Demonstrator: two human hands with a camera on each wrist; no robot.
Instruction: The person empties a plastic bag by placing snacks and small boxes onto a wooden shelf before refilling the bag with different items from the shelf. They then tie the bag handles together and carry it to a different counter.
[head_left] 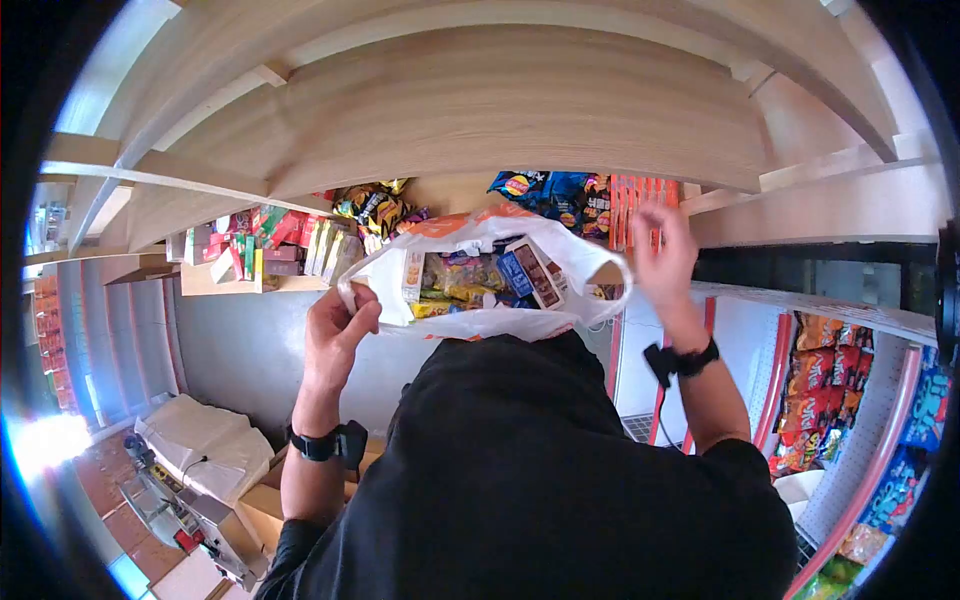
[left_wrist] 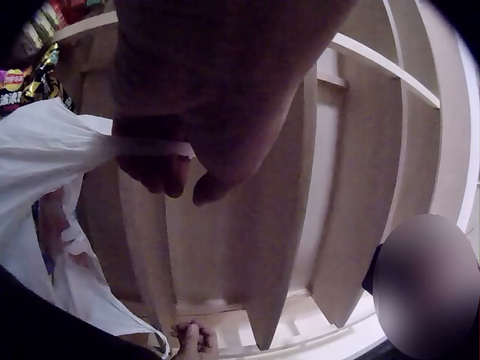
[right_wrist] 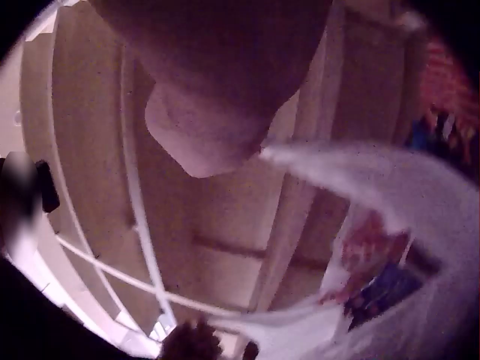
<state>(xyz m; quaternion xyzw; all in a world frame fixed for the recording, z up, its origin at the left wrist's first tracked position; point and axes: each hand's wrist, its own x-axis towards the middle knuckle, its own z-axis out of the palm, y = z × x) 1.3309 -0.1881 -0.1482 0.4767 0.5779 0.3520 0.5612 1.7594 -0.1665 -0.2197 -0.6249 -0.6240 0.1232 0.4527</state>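
Observation:
A white plastic bag [head_left: 480,322] with orange print lies wide-mouthed in front of the body. My left hand [head_left: 340,325] grips its left handle [left_wrist: 154,147], which runs through the curled fingers. Beside the right handle loop [head_left: 628,285], my right hand [head_left: 662,245] is raised, blurred, with loosely bent fingers. The handle's tip meets that hand's outline in the right wrist view. Inside the bag lie yellowish snack packets [head_left: 460,280], a blue-and-brown pack [head_left: 530,272] and a pale box [head_left: 412,275] along the left side.
Wooden shelving [head_left: 520,110] arches overhead. Behind the bag are black chip bags [head_left: 375,212], blue chip bags [head_left: 545,190] and orange-red packs [head_left: 630,195]. Small boxes [head_left: 275,235] crowd the left shelf. Hanging snack bags [head_left: 820,380] fill a rack at right.

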